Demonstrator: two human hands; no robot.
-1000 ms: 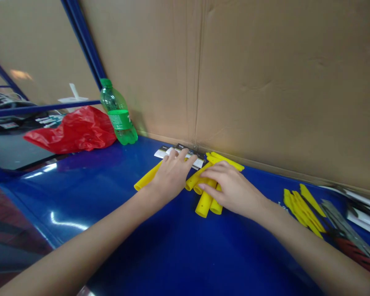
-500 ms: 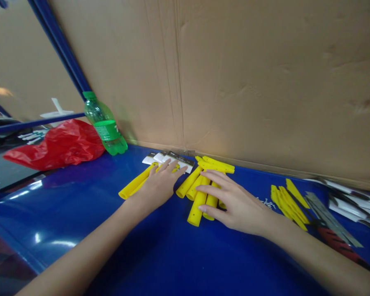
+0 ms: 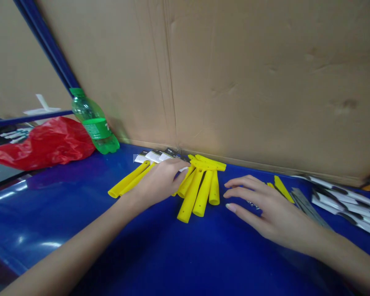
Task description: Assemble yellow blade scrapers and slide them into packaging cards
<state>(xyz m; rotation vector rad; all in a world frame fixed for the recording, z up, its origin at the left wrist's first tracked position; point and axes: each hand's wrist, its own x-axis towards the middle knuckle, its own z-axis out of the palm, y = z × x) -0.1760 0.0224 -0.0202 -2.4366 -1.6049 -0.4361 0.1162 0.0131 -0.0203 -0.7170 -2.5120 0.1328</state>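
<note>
My left hand (image 3: 162, 181) curls down over the yellow hollow tubes, its fingers bent and mostly hidden behind its back. What it grips, if anything, cannot be made out; a small white edge shows by its fingertips. On its left lie yellow tubes (image 3: 128, 181), and behind it black-and-white cards (image 3: 154, 156). Several more yellow tubes (image 3: 203, 195) fan out to its right, with flat yellow strips (image 3: 209, 163) across their far ends. My right hand (image 3: 268, 207) hovers to the right of these tubes, fingers apart and holding nothing. Tiny metal screws (image 3: 253, 204) show partly behind it.
Farther right are more yellow strips (image 3: 283, 189), grey metal blades (image 3: 308, 207) and black-and-white packs (image 3: 351, 201). A green bottle (image 3: 95, 123) and a red plastic bag (image 3: 46, 144) stand at the left of the blue table (image 3: 185, 263). A cardboard wall (image 3: 234, 82) rises behind.
My right hand has lifted off the yellow tubes and moved right. My left hand's fingers, spread over the cards before, are now curled. The view has shifted slightly right.
</note>
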